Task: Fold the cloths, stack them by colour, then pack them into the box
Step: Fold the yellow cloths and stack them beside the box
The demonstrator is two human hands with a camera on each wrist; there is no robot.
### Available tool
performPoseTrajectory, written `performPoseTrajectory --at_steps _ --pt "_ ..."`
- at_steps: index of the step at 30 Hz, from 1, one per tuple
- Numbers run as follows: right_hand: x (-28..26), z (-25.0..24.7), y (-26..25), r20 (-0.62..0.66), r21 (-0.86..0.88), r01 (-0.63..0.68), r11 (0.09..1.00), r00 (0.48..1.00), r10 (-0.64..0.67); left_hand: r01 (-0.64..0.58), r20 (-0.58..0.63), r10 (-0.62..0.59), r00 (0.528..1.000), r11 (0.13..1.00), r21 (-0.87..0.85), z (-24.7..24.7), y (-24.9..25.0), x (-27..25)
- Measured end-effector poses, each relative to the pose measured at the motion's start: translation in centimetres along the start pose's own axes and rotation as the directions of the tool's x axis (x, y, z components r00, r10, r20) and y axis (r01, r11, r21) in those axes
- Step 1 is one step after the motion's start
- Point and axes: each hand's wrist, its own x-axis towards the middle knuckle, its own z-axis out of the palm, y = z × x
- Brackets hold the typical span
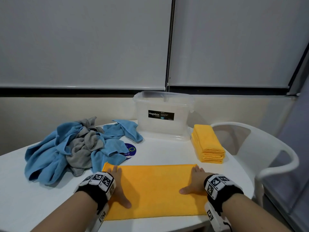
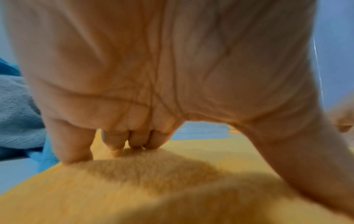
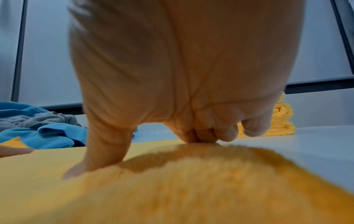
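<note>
A yellow cloth, folded to a long rectangle, lies flat at the front of the white table. My left hand presses on its left end with the thumb spread; in the left wrist view my left hand touches the yellow cloth with its fingertips. My right hand presses on the right end, and in the right wrist view my right hand bears down on the yellow cloth. A stack of folded yellow cloths sits at the right. The clear plastic box stands open behind.
A crumpled pile of blue and grey cloths fills the left side of the table, touching the yellow cloth's far left corner. A round dark sticker shows on the tabletop. A white plastic chair stands at the right edge.
</note>
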Motion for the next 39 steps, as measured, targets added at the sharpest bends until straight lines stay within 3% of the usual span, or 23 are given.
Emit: performPoseTrajectory --at_steps 4,10,15,18,21,26,32,39 --pt "0.2 0.9 0.1 -0.043 0.074 -0.030 0.997 0.999 0.034 0.011 -0.044 -0.013 0.999 0.999 -0.035 0.6 -0.2 -0.7" --pt "-1.4 2.0 -0.4 -0.179 0.105 0.054 0.993 0.983 -0.034 -0.026 -0.137 0.014 0.990 0.996 -0.087 1.9 -0.4 -2.6" --pt "-4.6 3.4 -3.8 -0.314 0.014 0.200 0.980 0.931 -0.186 -0.183 -0.161 0.167 0.973 0.979 -0.088 3.5 2.3 -4.9" --pt "-6.5 5.0 -7.8 -0.255 -0.028 0.352 0.935 0.902 -0.348 -0.298 -0.118 0.287 0.951 0.950 -0.091 4.4 5.4 -6.1" --pt "-6.5 6.6 -9.7 -0.159 -0.020 0.394 0.919 0.906 -0.392 -0.305 -0.090 0.299 0.950 0.950 -0.069 5.2 6.7 -5.9" --pt "-5.4 7.9 -7.1 -0.285 -0.040 0.428 0.903 0.861 -0.421 -0.329 -0.042 0.329 0.943 0.944 0.020 6.1 4.1 -5.5" --pt "-4.6 7.6 -0.7 -0.331 0.047 0.333 0.942 0.895 -0.300 -0.379 -0.069 0.377 0.924 0.925 -0.021 6.9 0.0 -5.9" --pt "-4.9 7.3 2.4 -0.314 0.093 0.287 0.953 0.917 -0.245 -0.271 -0.116 0.258 0.959 0.957 -0.107 6.2 -2.0 -5.8"
